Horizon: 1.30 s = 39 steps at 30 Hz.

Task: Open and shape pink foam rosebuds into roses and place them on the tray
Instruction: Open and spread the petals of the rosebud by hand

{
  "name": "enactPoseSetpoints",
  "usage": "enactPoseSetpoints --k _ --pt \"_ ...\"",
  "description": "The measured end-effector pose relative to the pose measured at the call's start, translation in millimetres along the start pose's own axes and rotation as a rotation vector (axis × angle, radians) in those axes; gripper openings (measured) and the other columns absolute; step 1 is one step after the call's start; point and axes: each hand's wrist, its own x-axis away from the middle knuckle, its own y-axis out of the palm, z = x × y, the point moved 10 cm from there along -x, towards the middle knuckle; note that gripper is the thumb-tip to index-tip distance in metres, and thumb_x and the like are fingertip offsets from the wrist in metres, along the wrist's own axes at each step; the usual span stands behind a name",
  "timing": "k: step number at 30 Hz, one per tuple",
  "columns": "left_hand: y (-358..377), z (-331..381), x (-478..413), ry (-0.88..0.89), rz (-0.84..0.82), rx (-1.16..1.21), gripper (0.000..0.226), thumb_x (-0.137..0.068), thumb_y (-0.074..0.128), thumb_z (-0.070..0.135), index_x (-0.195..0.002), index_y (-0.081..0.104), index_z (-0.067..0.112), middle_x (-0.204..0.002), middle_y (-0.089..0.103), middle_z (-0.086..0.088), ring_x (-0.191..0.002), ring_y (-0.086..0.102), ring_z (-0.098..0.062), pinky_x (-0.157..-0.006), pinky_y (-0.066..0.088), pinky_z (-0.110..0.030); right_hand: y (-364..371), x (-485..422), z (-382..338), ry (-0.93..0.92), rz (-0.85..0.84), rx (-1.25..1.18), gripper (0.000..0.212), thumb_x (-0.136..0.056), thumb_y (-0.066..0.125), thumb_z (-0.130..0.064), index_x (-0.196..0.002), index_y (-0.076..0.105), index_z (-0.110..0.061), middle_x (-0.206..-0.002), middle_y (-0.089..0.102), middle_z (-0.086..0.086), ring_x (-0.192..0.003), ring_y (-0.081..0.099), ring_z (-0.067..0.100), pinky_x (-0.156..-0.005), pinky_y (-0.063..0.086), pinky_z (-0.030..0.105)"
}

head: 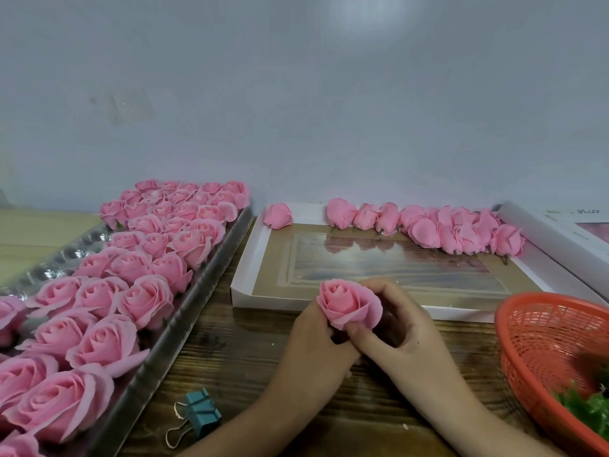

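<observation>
A pink foam rose [347,303], partly opened, sits between both hands above the wooden table. My left hand [316,341] grips it from below and the left. My right hand [400,328] curls round its right side, thumb pressed on a lower petal. On the left, a silver tray [171,331] carries several opened roses [108,301] in rows. Several closed rosebuds [438,227] lie along the far side of a shallow white box lid [245,258], with one bud [278,216] apart at its far left corner.
An orange plastic basket [540,338] with green leaves [586,410] stands at the right edge. A teal binder clip [197,413] lies on the table near the tray. A white box [560,225] sits at the far right. A grey wall closes the back.
</observation>
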Motion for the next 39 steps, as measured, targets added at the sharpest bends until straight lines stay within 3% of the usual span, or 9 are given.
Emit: enactPoseSetpoints --k 6,9,12,16,22,26,29,35,39 --pt "4.2 9.2 1.6 0.102 -0.010 -0.064 0.034 -0.083 0.050 -0.009 -0.086 0.057 0.024 -0.065 0.060 0.025 -0.063 0.056 0.011 -0.059 0.039 -0.003 0.3 1.6 -11.3 -0.067 0.022 0.132 0.031 -0.075 0.075 -0.021 -0.103 0.067 -0.032 -0.102 0.067 -0.003 -0.098 0.064 0.019 -0.085 0.052 0.044" --pt "5.4 8.9 1.0 0.144 0.007 -0.062 0.028 -0.085 0.053 -0.009 -0.101 0.061 0.014 -0.091 0.065 0.013 -0.092 0.061 0.001 -0.082 0.048 -0.016 -0.7 2.4 -16.3 -0.120 0.030 0.198 0.030 -0.078 0.080 -0.026 -0.105 0.068 -0.033 -0.103 0.065 -0.007 -0.102 0.062 0.016 -0.083 0.050 0.028" --pt "7.1 10.7 0.9 0.167 -0.001 -0.080 0.027 -0.086 0.054 -0.004 -0.104 0.061 0.014 -0.099 0.065 0.008 -0.100 0.061 -0.004 -0.090 0.048 -0.024 -3.3 2.8 -16.2 -0.127 0.049 0.209 0.029 -0.079 0.079 -0.030 -0.106 0.070 -0.035 -0.100 0.063 -0.008 -0.101 0.061 0.014 -0.083 0.047 0.019" --pt "8.6 3.4 1.5 0.117 -0.005 -0.043 0.036 -0.083 0.058 0.007 -0.114 0.055 0.024 -0.101 0.066 0.013 -0.100 0.062 -0.002 -0.088 0.050 -0.025 -7.0 2.4 -13.3 -0.100 0.081 0.145 0.025 -0.079 0.073 -0.030 -0.103 0.072 -0.033 -0.098 0.063 -0.005 -0.100 0.062 0.016 -0.084 0.047 0.019" --pt "-0.6 1.3 0.8 0.056 0.065 0.130 0.030 -0.074 0.046 0.011 -0.101 0.052 0.023 -0.080 0.067 -0.003 -0.065 0.063 -0.015 -0.052 0.047 -0.021 -15.2 -0.7 -0.2 0.008 0.132 -0.029 0.022 -0.084 0.075 -0.030 -0.102 0.069 -0.019 -0.093 0.070 0.005 -0.088 0.066 0.019 -0.080 0.051 0.033" --pt "-8.8 7.9 1.9 0.096 0.109 0.182 0.021 -0.084 0.046 0.022 -0.099 0.052 0.035 -0.094 0.065 0.010 -0.075 0.066 -0.013 -0.054 0.052 -0.023 -15.3 -1.9 3.5 0.053 0.137 -0.170 0.032 -0.075 0.070 -0.031 -0.101 0.064 -0.013 -0.089 0.072 0.007 -0.080 0.067 0.013 -0.069 0.052 0.018" --pt "-13.3 9.0 1.8 0.102 0.136 0.183 0.007 -0.090 0.054 0.036 -0.095 0.056 0.034 -0.091 0.065 0.008 -0.079 0.066 -0.008 -0.054 0.052 -0.021 -16.1 -2.2 5.3 0.058 0.155 -0.172 0.041 -0.072 0.071 -0.035 -0.106 0.060 -0.015 -0.095 0.072 0.007 -0.087 0.069 0.019 -0.078 0.055 0.024" --pt "-17.7 0.0 -1.9 0.016 0.136 0.319 0.023 -0.084 0.060 0.027 -0.101 0.067 0.014 -0.088 0.070 -0.005 -0.074 0.066 -0.014 -0.055 0.055 -0.025 -13.2 -4.3 4.6 0.035 0.135 -0.193 0.050 -0.069 0.072 -0.032 -0.113 0.054 -0.016 -0.098 0.074 0.005 -0.090 0.072 0.018 -0.076 0.055 0.020" --pt "-19.7 -8.6 -4.4 -0.045 0.163 0.425 0.040 -0.076 0.065 0.026 -0.113 0.061 0.010 -0.100 0.070 -0.008 -0.077 0.067 -0.015 -0.059 0.057 -0.025 -17.3 -3.3 3.7 0.012 0.166 -0.101 0.056 -0.068 0.074 -0.037 -0.117 0.050 -0.023 -0.105 0.072 0.001 -0.096 0.070 0.018 -0.083 0.056 0.030"
